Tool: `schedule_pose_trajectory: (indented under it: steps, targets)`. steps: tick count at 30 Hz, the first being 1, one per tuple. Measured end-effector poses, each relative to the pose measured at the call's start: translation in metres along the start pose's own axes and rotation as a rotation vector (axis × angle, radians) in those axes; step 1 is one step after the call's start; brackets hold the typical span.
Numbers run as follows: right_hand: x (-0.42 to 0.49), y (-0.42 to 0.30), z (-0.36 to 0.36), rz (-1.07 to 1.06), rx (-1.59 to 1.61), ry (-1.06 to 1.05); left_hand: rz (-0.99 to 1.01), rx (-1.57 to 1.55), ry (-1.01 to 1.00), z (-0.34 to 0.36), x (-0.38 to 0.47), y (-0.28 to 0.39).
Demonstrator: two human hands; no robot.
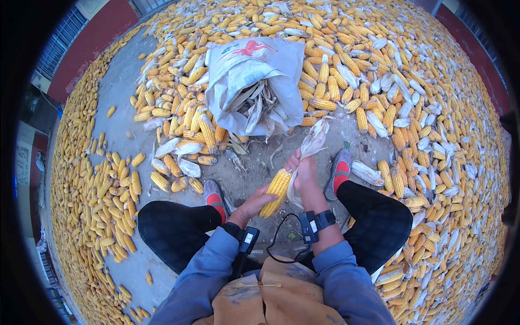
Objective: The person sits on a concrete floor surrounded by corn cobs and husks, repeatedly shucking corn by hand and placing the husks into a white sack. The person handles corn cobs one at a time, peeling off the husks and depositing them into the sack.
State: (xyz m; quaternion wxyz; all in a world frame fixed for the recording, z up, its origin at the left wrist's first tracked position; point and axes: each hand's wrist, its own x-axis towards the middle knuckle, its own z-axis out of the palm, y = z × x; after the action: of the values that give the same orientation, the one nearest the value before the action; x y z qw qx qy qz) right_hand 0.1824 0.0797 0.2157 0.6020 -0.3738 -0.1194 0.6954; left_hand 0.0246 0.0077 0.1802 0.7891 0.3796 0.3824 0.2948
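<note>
Between my hands is a yellow corn cob (276, 193), tilted, its lower kernels bare. My left hand (252, 206) grips the cob near its lower end, with the thumb lying across the kernels. My right hand (304, 170) is closed around the pale dry husk (315, 138) at the cob's upper end. Part of the husk sticks up above that fist, and a strip hangs down beside the cob. Beyond my hands lies a white woven sack (256, 53), its mouth facing me, with dry husks (260, 101) inside.
Heaped corn cobs (438, 122), some still in pale husks, spread along the right and far side. Loose cobs (118, 195) lie on the concrete floor (122, 81) to the left. My shoes (339, 170) flank the work area. A cable (280, 227) loops from the right wrist device (309, 227).
</note>
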Motion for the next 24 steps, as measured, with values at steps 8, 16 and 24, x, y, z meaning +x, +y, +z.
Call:
schedule_pose_trajectory:
  steps: [8,16,24]
  targets:
    - [0.008,-0.01,0.004,0.063,0.235,0.19,-0.027,-0.472,-0.041,0.012,0.007,-0.021]
    - [0.012,-0.005,0.042,0.011,0.475,-0.091,0.043,-0.989,0.293,0.058,0.026,-0.004]
    - [0.021,-0.013,-0.016,0.069,0.038,0.153,0.044,-0.675,0.228,-0.022,0.013,-0.009]
